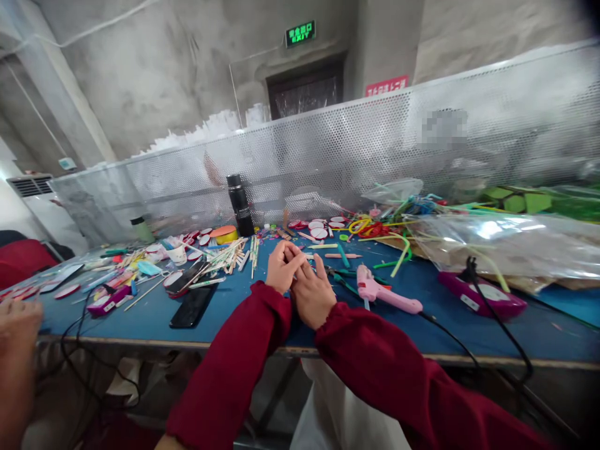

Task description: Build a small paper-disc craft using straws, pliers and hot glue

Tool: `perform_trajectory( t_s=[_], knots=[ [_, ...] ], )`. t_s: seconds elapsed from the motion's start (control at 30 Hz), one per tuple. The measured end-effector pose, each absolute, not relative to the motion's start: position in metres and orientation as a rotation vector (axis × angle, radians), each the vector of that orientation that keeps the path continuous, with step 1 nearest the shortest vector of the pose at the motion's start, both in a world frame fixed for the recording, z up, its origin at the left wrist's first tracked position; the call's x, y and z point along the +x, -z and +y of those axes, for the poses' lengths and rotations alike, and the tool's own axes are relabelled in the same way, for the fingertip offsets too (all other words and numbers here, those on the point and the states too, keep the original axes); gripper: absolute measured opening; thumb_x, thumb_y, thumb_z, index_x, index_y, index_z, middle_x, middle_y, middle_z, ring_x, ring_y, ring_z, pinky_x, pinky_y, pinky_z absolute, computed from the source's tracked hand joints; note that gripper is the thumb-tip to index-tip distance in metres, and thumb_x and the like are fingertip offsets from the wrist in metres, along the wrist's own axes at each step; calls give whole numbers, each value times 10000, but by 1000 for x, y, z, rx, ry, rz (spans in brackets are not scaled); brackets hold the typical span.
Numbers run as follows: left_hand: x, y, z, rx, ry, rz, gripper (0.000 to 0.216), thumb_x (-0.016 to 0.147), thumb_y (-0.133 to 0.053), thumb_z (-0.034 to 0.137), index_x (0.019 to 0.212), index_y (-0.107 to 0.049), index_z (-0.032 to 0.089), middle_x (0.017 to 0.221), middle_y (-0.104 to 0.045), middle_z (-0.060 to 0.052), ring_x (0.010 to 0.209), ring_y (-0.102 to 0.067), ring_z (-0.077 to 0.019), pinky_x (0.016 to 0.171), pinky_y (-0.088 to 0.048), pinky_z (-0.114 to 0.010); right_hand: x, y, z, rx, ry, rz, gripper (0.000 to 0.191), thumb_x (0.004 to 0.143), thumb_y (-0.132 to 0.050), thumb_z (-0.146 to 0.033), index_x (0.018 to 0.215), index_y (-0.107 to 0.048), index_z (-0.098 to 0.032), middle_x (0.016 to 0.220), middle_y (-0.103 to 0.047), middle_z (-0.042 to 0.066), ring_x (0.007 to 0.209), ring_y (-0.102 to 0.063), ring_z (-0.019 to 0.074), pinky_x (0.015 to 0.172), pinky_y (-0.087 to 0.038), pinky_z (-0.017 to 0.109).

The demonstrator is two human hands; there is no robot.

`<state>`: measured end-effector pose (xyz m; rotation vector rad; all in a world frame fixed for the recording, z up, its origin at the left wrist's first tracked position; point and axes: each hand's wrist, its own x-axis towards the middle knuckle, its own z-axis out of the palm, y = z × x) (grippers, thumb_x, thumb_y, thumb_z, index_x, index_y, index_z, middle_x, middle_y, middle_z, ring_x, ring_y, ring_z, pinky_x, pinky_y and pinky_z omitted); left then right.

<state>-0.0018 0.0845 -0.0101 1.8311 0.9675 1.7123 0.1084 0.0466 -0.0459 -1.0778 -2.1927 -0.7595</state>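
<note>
My left hand point(282, 267) and my right hand point(313, 295) meet over the front middle of the blue table point(253, 312). The fingers of the left are bent and closed against the fingertips of the right; anything between them is hidden. My right hand lies low with its back up, its fingers stretched out and a little apart. Just right of it are dark-handled pliers point(345, 282) and a pink glue gun point(382, 294) with a black cord. Several coloured sticks point(344, 255) lie beyond my fingers.
A black phone point(193, 306), a pile of wooden sticks point(234, 257) and a black bottle point(240, 206) stand or lie to the left. Purple devices point(482, 296) with cords flank the work. Clear plastic point(525, 240) covers the right side. Another person's hand point(19, 325) shows at far left.
</note>
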Motion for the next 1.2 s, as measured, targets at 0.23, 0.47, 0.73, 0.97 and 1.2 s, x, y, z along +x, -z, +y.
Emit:
perform_trajectory(
  t_s=[0.23,0.47,0.73,0.97,1.2],
  knots=[
    [-2,12,91,1695,-1830,967,264,849,-629,370,702,-512,185,624,-423,45,585,-376,-101,583,-348,-240,108,48,47,-1010,711,-2261,565,934,-511,-264,1494,-451,-214,1543,-453,137,1495,-262,326,1217,-79,632],
    [-10,14,96,1622,-1785,1020,495,900,-487,643,689,-544,199,666,-543,-7,633,-488,-141,624,-422,-289,108,38,41,-1067,610,-2268,551,937,-463,-238,1488,-460,-237,1648,-263,71,1540,-102,291,1208,-45,603],
    [-16,21,103,1517,-1684,1004,562,866,-475,693,975,-669,177,918,-680,-71,796,-609,-169,647,-468,-272,109,35,41,-1259,526,-2088,592,903,-438,-194,1494,-450,-165,1672,-165,56,1543,-60,315,1206,-88,569],
    [-14,18,95,1658,-1617,947,265,744,-735,379,841,-616,163,703,-545,28,630,-466,-93,610,-391,-227,111,42,44,-1349,495,-2005,631,850,-538,-248,1475,-465,-198,1681,-122,102,1524,-59,413,1164,-128,635],
    [-21,24,104,1657,-1722,1136,249,802,-661,366,672,-563,177,601,-489,41,582,-411,-106,570,-340,-241,111,41,45,-1295,449,-2076,705,808,-573,-236,1498,-432,-236,1683,-100,109,1531,-70,381,1171,-107,631]
  ],
)
